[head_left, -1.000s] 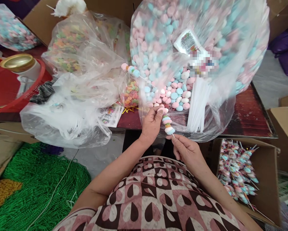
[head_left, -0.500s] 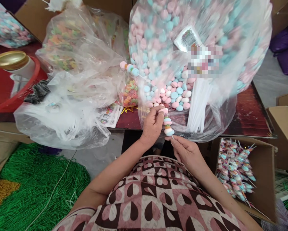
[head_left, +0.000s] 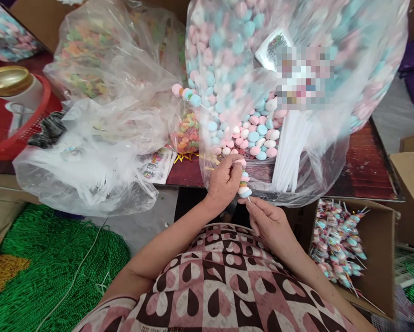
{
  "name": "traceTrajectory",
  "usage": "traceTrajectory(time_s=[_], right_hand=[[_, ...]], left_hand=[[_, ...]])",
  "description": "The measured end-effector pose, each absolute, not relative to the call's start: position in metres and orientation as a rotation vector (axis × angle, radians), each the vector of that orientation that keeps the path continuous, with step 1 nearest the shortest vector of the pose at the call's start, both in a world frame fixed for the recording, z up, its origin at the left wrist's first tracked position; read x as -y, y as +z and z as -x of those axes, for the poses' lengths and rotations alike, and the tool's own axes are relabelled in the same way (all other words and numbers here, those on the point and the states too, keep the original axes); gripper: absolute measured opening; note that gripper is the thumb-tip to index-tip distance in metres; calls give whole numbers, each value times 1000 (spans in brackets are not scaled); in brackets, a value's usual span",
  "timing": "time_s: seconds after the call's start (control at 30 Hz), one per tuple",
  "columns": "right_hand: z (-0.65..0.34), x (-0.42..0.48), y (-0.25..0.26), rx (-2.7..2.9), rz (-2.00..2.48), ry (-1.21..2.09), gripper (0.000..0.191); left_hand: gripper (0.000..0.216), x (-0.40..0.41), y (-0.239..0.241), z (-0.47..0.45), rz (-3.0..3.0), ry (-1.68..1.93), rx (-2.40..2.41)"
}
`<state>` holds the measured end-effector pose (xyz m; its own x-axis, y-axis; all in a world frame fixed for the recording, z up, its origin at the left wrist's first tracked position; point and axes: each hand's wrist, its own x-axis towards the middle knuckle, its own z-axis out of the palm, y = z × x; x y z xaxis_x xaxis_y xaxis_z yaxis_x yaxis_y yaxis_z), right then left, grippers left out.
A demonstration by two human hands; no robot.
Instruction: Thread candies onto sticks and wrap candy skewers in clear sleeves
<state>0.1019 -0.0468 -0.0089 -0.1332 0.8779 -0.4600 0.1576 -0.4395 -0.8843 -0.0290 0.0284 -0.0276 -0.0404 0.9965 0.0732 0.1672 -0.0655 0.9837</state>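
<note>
My right hand (head_left: pixel 266 220) pinches the lower end of a thin white stick that carries a short stack of pastel candies, the candy skewer (head_left: pixel 243 183). My left hand (head_left: pixel 224 182) is closed round the top of that stack, fingertips on a pink candy at the upper end. Both hands hover at the table's front edge, right against a big clear bag (head_left: pixel 290 92) full of pink, blue and white candies. A bundle of white sticks (head_left: pixel 290 147) leans inside that bag. Another finished skewer (head_left: pixel 186 94) lies on the bags further back.
Crumpled clear bags (head_left: pixel 89 152) with colourful ring candies (head_left: pixel 186 133) fill the left of the dark red table (head_left: pixel 362 170). A red basket (head_left: pixel 6 133) holds a gold-lidded jar (head_left: pixel 9 83). A cardboard box (head_left: pixel 383 258) of wrapped skewers stands at lower right. Green mesh (head_left: pixel 55 267) lies at lower left.
My left hand has pushed the top candy down the stick, so the stack is shorter and tighter. The view has shifted slightly; my right hand stays put.
</note>
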Motion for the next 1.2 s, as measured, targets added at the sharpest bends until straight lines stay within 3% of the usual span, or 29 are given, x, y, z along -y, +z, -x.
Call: traceTrajectory(time_s=[1.2], right_hand=[[-102, 37, -16, 1105, 1512, 1472, 34]], left_hand=[[20, -33, -28, 24, -1784, 1168, -1445]])
